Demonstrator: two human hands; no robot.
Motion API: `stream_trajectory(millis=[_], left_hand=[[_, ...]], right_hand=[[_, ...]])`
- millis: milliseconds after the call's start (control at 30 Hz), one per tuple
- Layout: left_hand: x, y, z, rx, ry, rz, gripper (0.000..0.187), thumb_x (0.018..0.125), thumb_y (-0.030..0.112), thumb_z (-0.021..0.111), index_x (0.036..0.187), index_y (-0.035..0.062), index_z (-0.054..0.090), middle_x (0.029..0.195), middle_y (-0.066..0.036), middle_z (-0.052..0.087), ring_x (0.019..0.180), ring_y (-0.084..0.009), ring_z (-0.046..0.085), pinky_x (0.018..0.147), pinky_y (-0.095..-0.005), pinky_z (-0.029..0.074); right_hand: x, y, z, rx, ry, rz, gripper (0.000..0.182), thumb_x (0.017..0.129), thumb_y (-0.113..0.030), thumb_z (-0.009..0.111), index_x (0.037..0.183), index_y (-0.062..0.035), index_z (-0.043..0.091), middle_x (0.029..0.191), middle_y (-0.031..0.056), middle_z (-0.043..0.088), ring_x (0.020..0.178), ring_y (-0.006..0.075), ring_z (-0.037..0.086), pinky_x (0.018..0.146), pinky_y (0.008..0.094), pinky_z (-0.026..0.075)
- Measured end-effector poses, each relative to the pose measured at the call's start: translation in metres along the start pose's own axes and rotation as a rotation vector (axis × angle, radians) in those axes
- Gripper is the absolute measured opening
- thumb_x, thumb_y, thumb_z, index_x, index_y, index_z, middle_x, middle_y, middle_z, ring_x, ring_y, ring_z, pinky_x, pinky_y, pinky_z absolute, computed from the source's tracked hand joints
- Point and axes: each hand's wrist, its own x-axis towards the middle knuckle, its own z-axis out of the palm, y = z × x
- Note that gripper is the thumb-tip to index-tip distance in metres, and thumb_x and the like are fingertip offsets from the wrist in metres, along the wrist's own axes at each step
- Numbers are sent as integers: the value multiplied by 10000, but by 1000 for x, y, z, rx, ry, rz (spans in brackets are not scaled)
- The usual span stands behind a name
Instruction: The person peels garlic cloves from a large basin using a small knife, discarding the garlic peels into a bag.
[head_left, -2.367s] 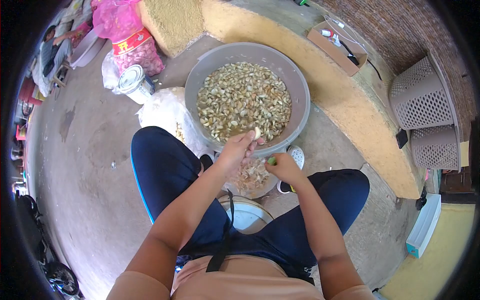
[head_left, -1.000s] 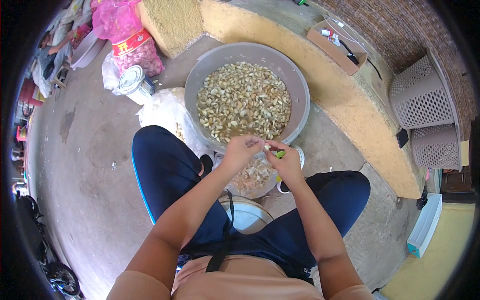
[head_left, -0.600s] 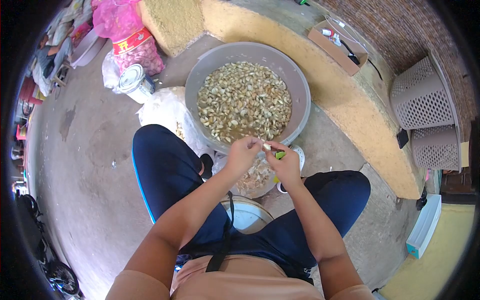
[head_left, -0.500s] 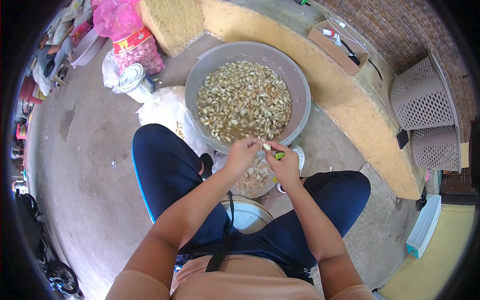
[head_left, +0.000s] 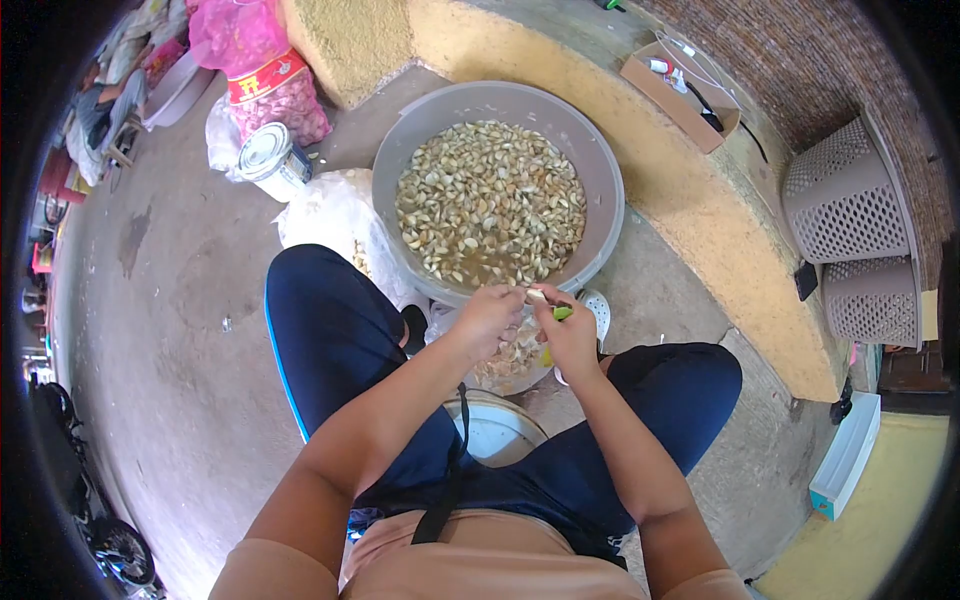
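Note:
Over the near rim of a large grey tub [head_left: 607, 215], my two hands meet around a pale garlic clove [head_left: 537, 296]. My left hand [head_left: 487, 322] is closed, its fingertips at the clove. My right hand [head_left: 572, 338] is closed too, with its thumb and finger against the clove. A small green-handled knife [head_left: 562, 313] shows in the right hand; its blade is hidden. The tub holds many garlic cloves [head_left: 490, 195] in brownish liquid. Below my hands is a container of papery peelings [head_left: 505, 370], partly covered by my left hand.
A white plastic bag [head_left: 325, 220] and a lidded pail [head_left: 273, 160] stand left of the tub. Behind them is a pink mesh sack [head_left: 285, 105]. A low yellow ledge [head_left: 690, 195] curves along the right, bearing a cardboard box [head_left: 675, 100]. Grey perforated baskets [head_left: 850, 210] stand farther right.
My left hand has turned slightly and curled its fingers more, coming a little lower. The clove has tilted between the hands. The right hand has barely moved.

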Motion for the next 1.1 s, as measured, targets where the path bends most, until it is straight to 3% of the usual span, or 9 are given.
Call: stream_trajectory(millis=[200,333,433,533,633,833,933,1100], left_hand=[[4,-3,2,257,93,67,144,874,203,471,880,69,525,639,46,379,503,-46,335,392,-200,238],[5,-4,1,304,76,94,156,870,220,480,874,71,527,611,43,370,476,-49,328,382,-195,236],[2,0,3,160,102,121,190,862,252,497,873,64,525,597,47,364,469,-48,324,373,-193,228],[-5,8,8,128,88,41,204,841,264,537,859,61,531,588,46,392,476,-43,345,367,-200,227],[-2,2,10,562,115,198,202,825,257,568,831,57,539,607,38,443,490,-37,374,376,-198,246],[8,-6,2,505,67,397,156,822,199,571,808,45,544,620,25,478,476,-40,391,393,-200,281],[4,0,3,679,84,349,141,825,181,558,824,42,539,610,17,473,474,-45,397,394,-205,284],[8,-2,0,596,30,271,148,828,194,542,821,46,531,567,15,436,455,-53,382,392,-204,282]], right_hand=[[12,6,-6,599,-37,414,222,775,-157,601,927,1,574,590,12,484,446,104,439,400,271,418],[16,7,-12,613,-65,402,212,772,-151,603,919,-4,560,601,9,480,456,104,434,406,269,416],[18,16,-15,624,-39,346,224,776,-148,598,943,-1,565,610,13,487,470,99,445,418,262,420],[17,11,-13,540,-20,290,238,783,-147,592,967,1,571,598,9,489,467,93,449,425,248,411],[14,5,-11,438,-21,249,255,789,-153,588,994,-1,577,588,4,494,460,87,450,420,233,389],[13,3,-9,367,-10,186,262,799,-159,578,1016,-12,584,583,0,501,448,81,445,423,214,365],[10,1,-6,354,12,175,251,801,-153,572,1005,-7,584,582,-2,498,446,81,444,428,213,370],[13,11,-4,568,17,257,240,802,-138,557,1005,-12,572,592,-1,485,471,83,430,439,223,376]])
